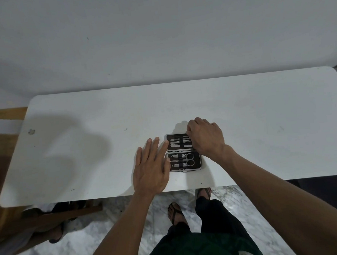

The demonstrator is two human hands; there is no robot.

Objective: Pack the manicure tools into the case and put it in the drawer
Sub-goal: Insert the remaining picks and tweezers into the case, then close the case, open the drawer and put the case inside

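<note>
Head | open case [183,152] on table [84,116] | left fingers [155,148] spread flat at its left edge | right hand [205,137] curled over far half

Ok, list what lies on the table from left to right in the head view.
Left hand → open case → right hand, whose fingers cover the far half's right end.

Single view, head-worn wide-angle camera. Position: above the near edge of a white table [262,121], at standing height. Facing: forward and steeply down, toward a pale wall [158,39] behind the table. Coverage: whole tabletop, both forearms reaching in from the bottom edge, marbled floor [91,240] beneath. Edges bowed by lens. No second view.
</note>
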